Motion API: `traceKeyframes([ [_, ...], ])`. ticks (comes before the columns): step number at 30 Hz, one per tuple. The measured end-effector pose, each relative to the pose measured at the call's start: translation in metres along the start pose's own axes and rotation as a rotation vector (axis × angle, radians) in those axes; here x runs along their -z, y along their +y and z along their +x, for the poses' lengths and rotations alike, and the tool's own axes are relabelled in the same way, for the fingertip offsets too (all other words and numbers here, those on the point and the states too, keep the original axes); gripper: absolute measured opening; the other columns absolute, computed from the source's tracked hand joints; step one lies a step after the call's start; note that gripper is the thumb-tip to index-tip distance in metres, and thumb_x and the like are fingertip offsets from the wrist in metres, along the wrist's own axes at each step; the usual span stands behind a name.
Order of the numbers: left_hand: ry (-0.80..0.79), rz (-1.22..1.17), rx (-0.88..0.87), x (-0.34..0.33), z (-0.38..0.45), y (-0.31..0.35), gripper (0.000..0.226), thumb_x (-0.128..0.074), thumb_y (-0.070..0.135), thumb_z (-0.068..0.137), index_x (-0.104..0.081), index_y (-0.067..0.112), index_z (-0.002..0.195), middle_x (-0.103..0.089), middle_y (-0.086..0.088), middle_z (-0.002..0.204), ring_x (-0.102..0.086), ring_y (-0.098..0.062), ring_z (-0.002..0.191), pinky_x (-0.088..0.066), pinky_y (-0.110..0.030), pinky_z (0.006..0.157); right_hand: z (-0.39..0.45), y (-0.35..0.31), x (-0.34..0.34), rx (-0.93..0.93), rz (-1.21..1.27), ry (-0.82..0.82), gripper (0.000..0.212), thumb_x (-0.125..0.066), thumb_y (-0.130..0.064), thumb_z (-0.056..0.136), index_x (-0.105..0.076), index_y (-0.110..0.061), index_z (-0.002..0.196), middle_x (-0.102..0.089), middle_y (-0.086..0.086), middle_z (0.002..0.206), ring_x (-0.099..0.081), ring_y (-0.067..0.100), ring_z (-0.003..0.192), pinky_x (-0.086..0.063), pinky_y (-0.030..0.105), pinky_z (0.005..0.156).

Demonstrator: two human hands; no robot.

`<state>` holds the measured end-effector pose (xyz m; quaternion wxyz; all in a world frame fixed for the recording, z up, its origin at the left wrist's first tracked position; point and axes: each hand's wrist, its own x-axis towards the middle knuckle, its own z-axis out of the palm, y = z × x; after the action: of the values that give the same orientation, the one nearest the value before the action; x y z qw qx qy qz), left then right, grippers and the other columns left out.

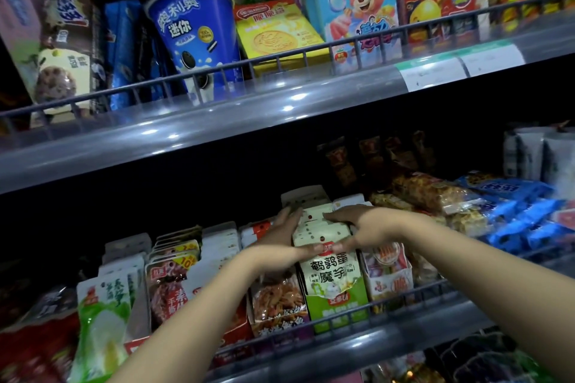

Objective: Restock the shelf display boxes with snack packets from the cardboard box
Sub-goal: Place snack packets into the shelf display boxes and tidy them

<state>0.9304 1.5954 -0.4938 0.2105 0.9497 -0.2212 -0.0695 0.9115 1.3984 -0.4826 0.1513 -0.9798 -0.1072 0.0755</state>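
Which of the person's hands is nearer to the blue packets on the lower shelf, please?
The right. The right hand grips the white-and-green packet stack from the side facing the blue packets. The left hand holds the stack's far side, farther from them.

Packet row (320, 228): sides covered by both hands; depth of row behind not readable.
Lower shelf rear (186, 196): dark, contents indistinct.
Price labels (432, 71): print blurred, illegible.
Pink box (17, 12): cut by left edge.
Bottom shelf goods (466, 361): cropped, dim, unidentifiable.
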Motion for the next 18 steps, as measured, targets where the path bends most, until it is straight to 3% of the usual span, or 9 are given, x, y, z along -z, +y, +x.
traceKeyframes([
  [3,-0.09,0.102,0.029,0.009,0.008,-0.008,0.102,-0.053,0.068,0.078,0.01,0.031,0.149,0.019,0.007,0.156,0.009,-0.015,0.145,-0.006,-0.035,0.119,0.01,0.005,0.008,0.015,0.12,-0.029,0.083,-0.065,-0.049,0.082,-0.016,-0.037,0.148,-0.013,-0.011,0.157,-0.027,0.017,0.14,-0.03,0.025,0.105],
  [7,-0.122,0.275,0.021,0.006,0.02,-0.01,0.098,-0.043,0.07,0.083,0.012,0.024,0.149,0.016,0.003,0.157,0.011,-0.016,0.145,-0.001,-0.035,0.119,0.027,0.004,0.007,0.018,0.048,-0.089,0.084,-0.062,-0.043,0.087,-0.008,-0.032,0.15,0.007,-0.014,0.157,-0.008,0.016,0.145,-0.023,0.029,0.113],
  [12,-0.05,0.386,-0.018,-0.002,0.02,-0.018,0.086,-0.03,0.072,0.086,-0.002,0.025,0.151,0.008,0.007,0.159,0.012,-0.011,0.145,0.012,-0.038,0.116,0.031,0.002,0.0,0.048,-0.133,-0.033,0.074,-0.053,-0.048,0.09,-0.013,-0.03,0.15,-0.002,-0.01,0.158,-0.006,0.015,0.145,-0.015,0.03,0.117],
  [15,-0.037,0.375,0.002,-0.006,0.018,-0.017,0.084,-0.028,0.071,0.087,0.003,0.027,0.151,0.012,0.008,0.158,0.016,-0.01,0.144,0.013,-0.04,0.116,0.028,0.0,-0.001,0.044,-0.21,-0.016,0.074,-0.05,-0.049,0.092,-0.01,-0.029,0.15,-0.001,-0.009,0.158,-0.003,0.014,0.146,-0.011,0.034,0.118],
  [18,-0.021,0.329,0.013,-0.006,0.013,-0.012,0.084,-0.03,0.068,0.089,0.013,0.028,0.149,0.016,0.006,0.157,0.017,-0.01,0.143,0.013,-0.038,0.117,0.022,-0.002,0.0,0.042,-0.127,0.016,0.081,-0.057,-0.044,0.089,-0.007,-0.03,0.151,-0.004,-0.007,0.158,-0.01,0.017,0.145,-0.016,0.032,0.117],
])
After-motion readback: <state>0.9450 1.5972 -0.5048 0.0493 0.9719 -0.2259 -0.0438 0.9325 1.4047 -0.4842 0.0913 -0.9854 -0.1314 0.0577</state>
